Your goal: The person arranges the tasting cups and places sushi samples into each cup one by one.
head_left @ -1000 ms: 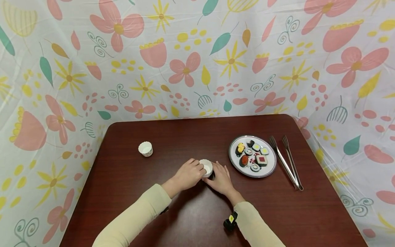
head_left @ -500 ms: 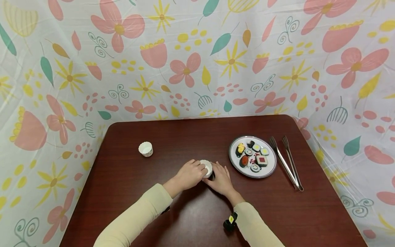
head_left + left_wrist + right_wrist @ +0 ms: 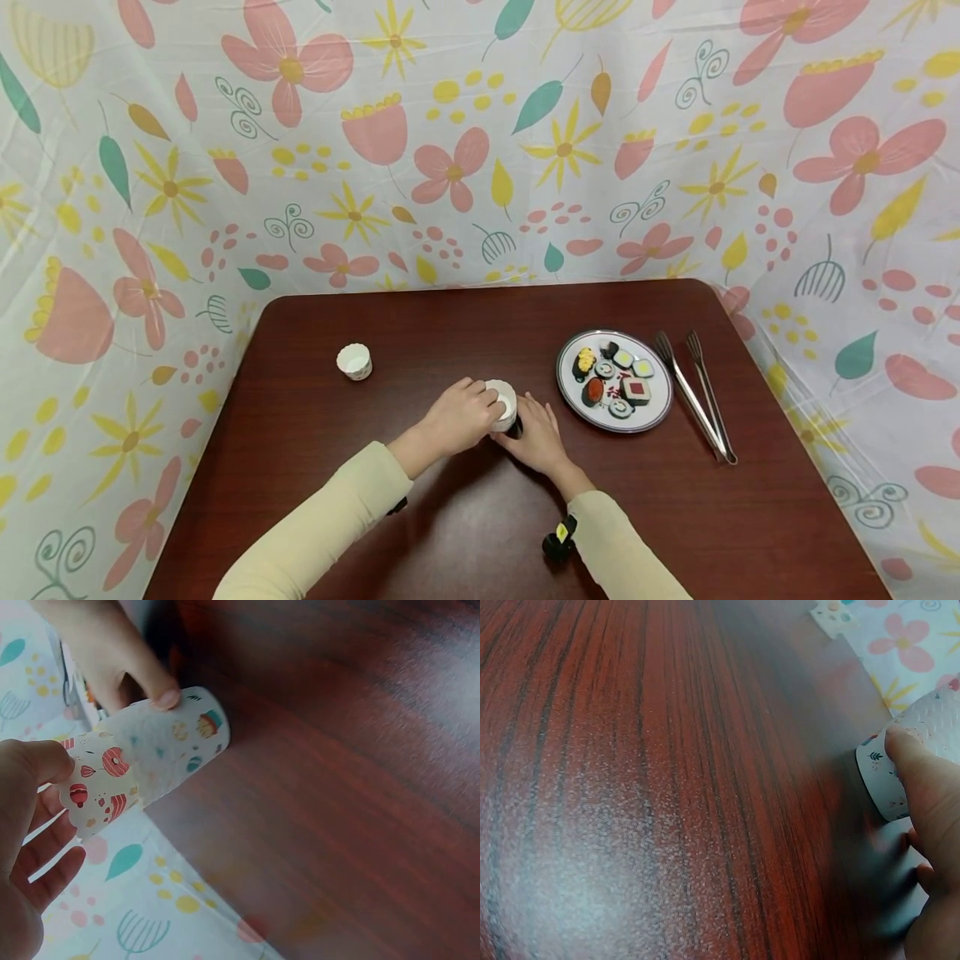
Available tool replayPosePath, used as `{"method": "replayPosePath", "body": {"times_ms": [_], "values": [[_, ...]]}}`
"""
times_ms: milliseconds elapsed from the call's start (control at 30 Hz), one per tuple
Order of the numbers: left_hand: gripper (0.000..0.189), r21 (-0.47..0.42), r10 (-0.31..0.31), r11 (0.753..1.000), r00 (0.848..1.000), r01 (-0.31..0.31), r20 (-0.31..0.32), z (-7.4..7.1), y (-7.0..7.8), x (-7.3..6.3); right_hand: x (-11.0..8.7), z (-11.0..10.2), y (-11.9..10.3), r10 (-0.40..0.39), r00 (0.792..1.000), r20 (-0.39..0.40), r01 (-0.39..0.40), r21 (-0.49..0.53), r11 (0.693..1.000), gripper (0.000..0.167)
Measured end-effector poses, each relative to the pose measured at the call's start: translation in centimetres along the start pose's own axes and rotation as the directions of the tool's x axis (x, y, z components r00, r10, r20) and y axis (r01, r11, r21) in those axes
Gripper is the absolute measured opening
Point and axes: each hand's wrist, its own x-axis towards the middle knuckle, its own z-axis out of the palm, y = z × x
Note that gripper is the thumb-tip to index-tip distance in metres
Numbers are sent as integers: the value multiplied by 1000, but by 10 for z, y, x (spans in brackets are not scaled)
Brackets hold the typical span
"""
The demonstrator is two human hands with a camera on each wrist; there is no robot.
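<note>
My left hand (image 3: 465,417) pinches the scalloped rim of a white paper baking cup (image 3: 99,780), with the thumb on the print and the other fingers underneath. This cup tops a stack of patterned baking cups (image 3: 180,735), whose lower part looks whitish and translucent. My right hand (image 3: 537,437) grips the stack low down, its thumb (image 3: 904,746) lying along the side near the base. In the head view the stack stands upright between both hands, and its white open top (image 3: 507,398) shows. The right fingers are partly hidden behind it.
A single baking cup (image 3: 354,362) stands at the back left of the brown table (image 3: 450,333). At right, a round plate (image 3: 654,402) bears several sushi pieces, with metal tongs (image 3: 692,398) lying beside it. Flower-printed cloth (image 3: 450,225) rises behind the table.
My left hand has risen slightly over the last half second, and the top cup's rim has come up with it. The right hand keeps its place on the stack.
</note>
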Motion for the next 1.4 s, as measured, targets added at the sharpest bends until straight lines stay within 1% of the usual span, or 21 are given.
{"method": "replayPosePath", "body": {"times_ms": [133,233,333,467,633,733,933,1000,1133,1233,1300,1400], "values": [[25,12,7,1000,999,-7,-44,-8,-5,1,0,1,0,-5,1000,-2,5,-4,1000,69],[18,13,7,1000,997,-6,-74,-13,-11,1,0,1,0,-18,1000,-16,18,-4,1000,69],[11,13,3,1000,996,-2,-84,-15,-18,0,0,1,0,-19,1000,-23,19,-5,1000,70],[8,24,-22,999,997,24,-75,-16,-29,0,1,1,0,-13,1000,-22,12,-8,1000,72],[7,34,-52,998,997,54,-58,-13,-43,1,0,0,-1,-10,1000,-21,10,-9,1000,72],[7,36,-71,997,996,73,-59,-10,-50,1,1,0,-1,-7,1000,-17,7,-7,1000,72],[3,33,-118,992,992,120,-35,2,-62,-4,0,-1,-1,-5,1000,-14,5,-16,1000,73],[2,36,-137,990,990,138,-37,8,-66,-6,0,-1,-1,-5,1000,-13,5,-19,1000,73],[7,40,-187,981,982,188,-30,16,-73,-10,0,1,0,0,1000,-6,0,-20,1000,73],[8,30,-231,972,973,232,-16,21,-79,-13,0,1,1,-3,1000,-11,2,-16,1000,73],[6,25,-267,963,964,267,-1,23,-84,-16,0,2,1,-4,1000,-12,4,-15,1000,73],[4,19,-327,945,944,327,35,27,-90,-20,0,3,2,-4,1000,-10,4,-14,1000,73]]}}
